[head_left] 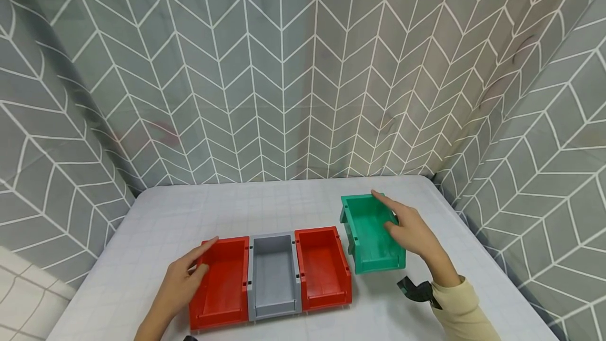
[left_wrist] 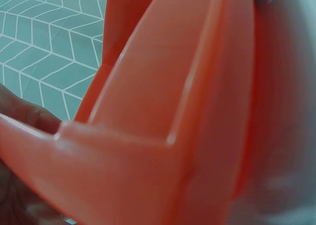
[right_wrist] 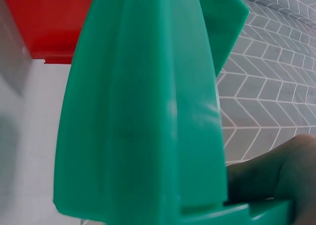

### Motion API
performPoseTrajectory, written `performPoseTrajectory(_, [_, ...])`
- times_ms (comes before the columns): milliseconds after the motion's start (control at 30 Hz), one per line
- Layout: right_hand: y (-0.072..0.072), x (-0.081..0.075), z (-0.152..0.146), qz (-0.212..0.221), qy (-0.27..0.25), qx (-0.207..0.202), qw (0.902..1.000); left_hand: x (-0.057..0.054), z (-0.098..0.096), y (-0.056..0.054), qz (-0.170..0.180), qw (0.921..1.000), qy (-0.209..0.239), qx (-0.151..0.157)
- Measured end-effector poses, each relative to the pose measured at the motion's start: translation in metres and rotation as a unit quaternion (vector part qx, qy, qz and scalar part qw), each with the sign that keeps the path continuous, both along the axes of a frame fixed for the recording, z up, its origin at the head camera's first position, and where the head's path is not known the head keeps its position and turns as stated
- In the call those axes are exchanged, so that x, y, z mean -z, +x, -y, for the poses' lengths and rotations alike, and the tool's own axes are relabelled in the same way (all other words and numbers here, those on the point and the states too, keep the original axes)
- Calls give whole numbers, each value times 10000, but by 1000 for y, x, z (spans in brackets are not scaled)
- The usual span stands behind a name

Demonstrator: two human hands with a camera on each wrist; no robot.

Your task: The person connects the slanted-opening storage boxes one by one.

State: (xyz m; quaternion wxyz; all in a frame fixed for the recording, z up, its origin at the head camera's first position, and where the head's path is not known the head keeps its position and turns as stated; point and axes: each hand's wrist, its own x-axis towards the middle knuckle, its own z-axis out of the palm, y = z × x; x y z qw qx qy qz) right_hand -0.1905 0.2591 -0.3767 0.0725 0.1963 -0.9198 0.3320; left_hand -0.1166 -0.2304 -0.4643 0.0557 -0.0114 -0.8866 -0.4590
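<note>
Three plastic storage bins stand side by side on the table: a left red bin (head_left: 224,283), a grey bin (head_left: 274,272) in the middle and a right red bin (head_left: 323,270). My left hand (head_left: 177,280) grips the left wall of the left red bin, thumb inside; that bin's wall (left_wrist: 143,87) fills much of the left wrist view. A green bin (head_left: 374,230) is held by my right hand (head_left: 414,230) at its right wall, thumb inside. It appears raised off the table, apart from and beyond the right red bin. In the right wrist view its side (right_wrist: 143,111) hides most of the hand.
A white cloth covers the table (head_left: 246,201). Grey curtains (head_left: 303,93) with a white zigzag pattern hang behind it and at both sides. A black strap (head_left: 418,291) is around my right wrist below the sleeve (head_left: 461,309).
</note>
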Motion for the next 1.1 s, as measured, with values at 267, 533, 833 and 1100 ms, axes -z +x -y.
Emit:
performPoseTrajectory(267, [6, 1, 0, 0, 2, -1, 10000, 2, 2, -1, -22, 10000, 0, -4])
performPoseTrajectory(533, [10, 5, 0, -25, 42, -87, 10000, 2, 1, -1, -48, 10000, -6, 3])
performPoseTrajectory(833, [15, 10, -5, 70, -26, -64, 10000, 1, 0, -2, -19, 10000, 21, 49])
performPoseTrajectory(1100, [18, 16, -4, 211, -113, -131, 9996, 0, 1, -1, 51, 10000, 53, 15])
